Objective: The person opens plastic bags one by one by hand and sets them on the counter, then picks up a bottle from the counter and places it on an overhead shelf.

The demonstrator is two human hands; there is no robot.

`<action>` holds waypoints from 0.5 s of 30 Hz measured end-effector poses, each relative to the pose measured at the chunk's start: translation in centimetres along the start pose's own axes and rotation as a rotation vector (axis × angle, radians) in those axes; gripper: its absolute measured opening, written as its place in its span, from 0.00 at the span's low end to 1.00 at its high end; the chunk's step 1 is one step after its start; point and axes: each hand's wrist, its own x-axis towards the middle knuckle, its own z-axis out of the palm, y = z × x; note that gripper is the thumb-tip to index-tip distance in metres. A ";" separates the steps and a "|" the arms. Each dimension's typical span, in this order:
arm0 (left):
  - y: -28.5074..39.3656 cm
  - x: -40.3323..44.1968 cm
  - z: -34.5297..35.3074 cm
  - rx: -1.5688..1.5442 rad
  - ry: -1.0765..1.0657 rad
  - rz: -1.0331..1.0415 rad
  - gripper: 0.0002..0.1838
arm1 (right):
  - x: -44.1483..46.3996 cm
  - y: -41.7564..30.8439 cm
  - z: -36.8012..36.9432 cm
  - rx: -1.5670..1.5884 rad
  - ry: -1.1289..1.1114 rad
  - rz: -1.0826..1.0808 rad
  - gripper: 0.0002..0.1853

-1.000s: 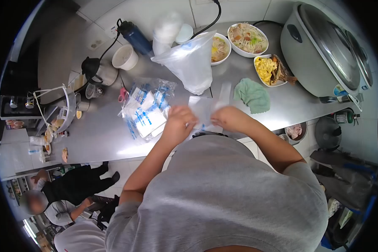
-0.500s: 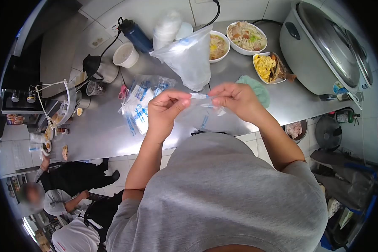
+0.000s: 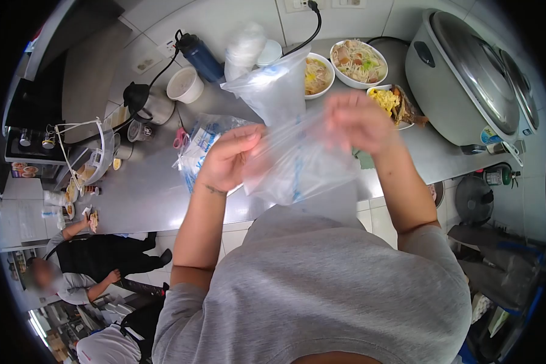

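Gripping clear bag (image 3: 302, 162): left hand (image 3: 229, 159) half-curled, right hand (image 3: 361, 123) blurred.

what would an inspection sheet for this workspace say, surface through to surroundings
surface: shiny grey metal counter
job's things: thin, clear plastic bag with blue print, stretched out between the hands
clutter: pink-handled scissors, dark-blue cylindrical bottle, white round bowls of food
grippers: left hand holds the bag; right hand at its other side, blurred, grip unclear
cables: thin black cable, plugged in at the white tiled wall
surroundings: large grey cooker with metal lid; co-worker in dark apron, lower left
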 end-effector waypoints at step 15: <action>-7.4 8.7 -9.7 0.574 0.931 -0.059 0.13 | 9.1 9.4 -11.3 -0.854 0.907 0.107 0.11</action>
